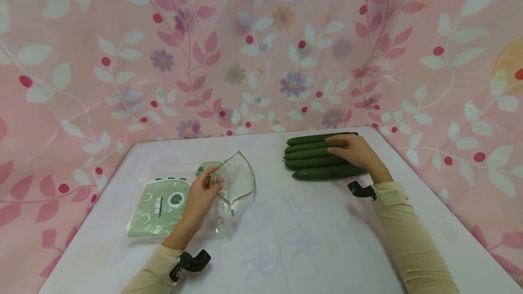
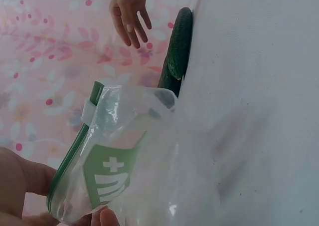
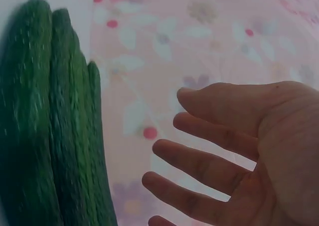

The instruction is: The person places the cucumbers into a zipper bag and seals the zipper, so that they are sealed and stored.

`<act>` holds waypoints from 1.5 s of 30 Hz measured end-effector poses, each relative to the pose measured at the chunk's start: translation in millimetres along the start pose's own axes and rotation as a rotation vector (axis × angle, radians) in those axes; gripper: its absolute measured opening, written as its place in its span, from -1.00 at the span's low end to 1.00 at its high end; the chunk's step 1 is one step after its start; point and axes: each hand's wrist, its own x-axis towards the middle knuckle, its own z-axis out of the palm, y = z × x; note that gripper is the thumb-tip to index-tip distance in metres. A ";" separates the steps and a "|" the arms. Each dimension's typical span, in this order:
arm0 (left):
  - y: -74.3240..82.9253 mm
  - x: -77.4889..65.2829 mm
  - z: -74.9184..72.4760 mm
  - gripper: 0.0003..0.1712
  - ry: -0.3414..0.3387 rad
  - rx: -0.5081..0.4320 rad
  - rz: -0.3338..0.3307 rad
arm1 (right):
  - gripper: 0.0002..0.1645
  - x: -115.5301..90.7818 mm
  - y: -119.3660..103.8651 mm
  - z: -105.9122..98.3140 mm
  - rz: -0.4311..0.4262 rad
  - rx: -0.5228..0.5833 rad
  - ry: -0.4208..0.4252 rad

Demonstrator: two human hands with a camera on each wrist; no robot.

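Note:
My left hand (image 1: pixel 204 194) grips the edge of a clear zip bag (image 1: pixel 241 176), whose mouth gapes open. In the left wrist view the bag shows a green zip strip with a white slider, and a green and white print (image 2: pixel 112 176). My right hand (image 1: pixel 351 149) hovers over a row of several cucumbers (image 1: pixel 323 173) at the back right of the table. Its fingers are spread and relaxed, and the right wrist view has them apart from the cucumbers (image 3: pixel 60 121), with nothing held.
A flat zip bag with a green monster print (image 1: pixel 163 208) lies on the left of the white table (image 1: pixel 278 248). Pink floral cloth (image 1: pixel 261 58) hangs behind the table. Each wrist carries a black camera mount (image 1: pixel 361 190).

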 end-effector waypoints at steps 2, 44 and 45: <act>0.7 -0.2 -0.6 -0.39 0.008 0.030 0.004 | -0.48 -1.4 7.7 -5.7 0.010 -0.017 0.002; 1.7 0.3 -1.4 -0.52 -0.011 -0.143 -0.097 | -0.49 -49.8 105.1 -10.2 0.016 -0.073 -0.149; 1.6 0.5 -1.2 -0.52 -0.012 -0.142 -0.097 | -0.50 -50.5 105.8 -9.5 0.012 -0.074 -0.145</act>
